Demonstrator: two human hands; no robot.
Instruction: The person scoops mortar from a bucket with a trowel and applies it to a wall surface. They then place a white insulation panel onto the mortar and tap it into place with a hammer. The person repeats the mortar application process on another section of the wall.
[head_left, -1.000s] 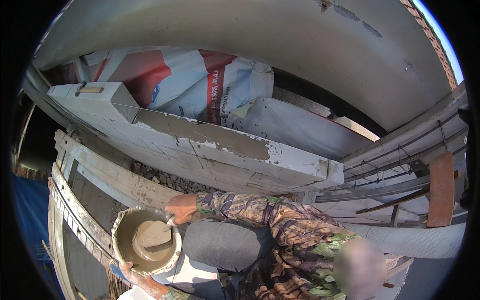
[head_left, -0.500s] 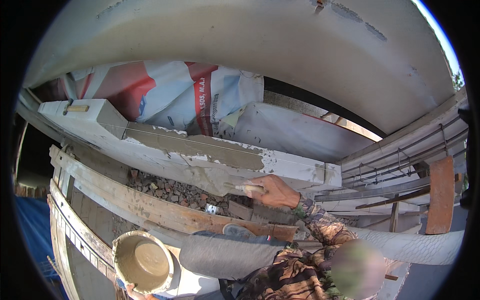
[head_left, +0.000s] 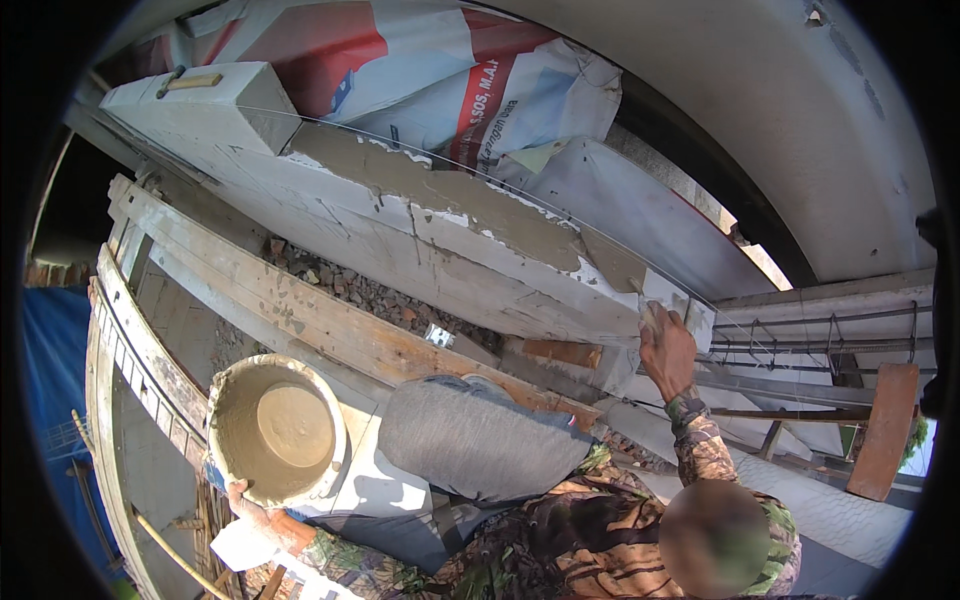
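My right hand, in a camouflage sleeve, is closed around the handle of a trowel. The trowel's mortar-grey blade lies at the top of a white block wall, near its right end. A layer of grey wet mortar covers much of the top of that course, its edges ragged. My left hand grips the lower side of a bucket, which is tilted with its mouth facing up. Wet mortar sits inside the bucket. Some fingers of the left hand are hidden behind its rim.
A taut string runs along the wall top. On a raised block at the left lies a hammer. Wooden planks and rubble lie before the wall; rebar and a hanging reddish board stand at the right.
My right hand has moved the trowel from in front of the wall up and right onto its top. The view has turned, and more of my left hand and forearm shows beside the bucket.
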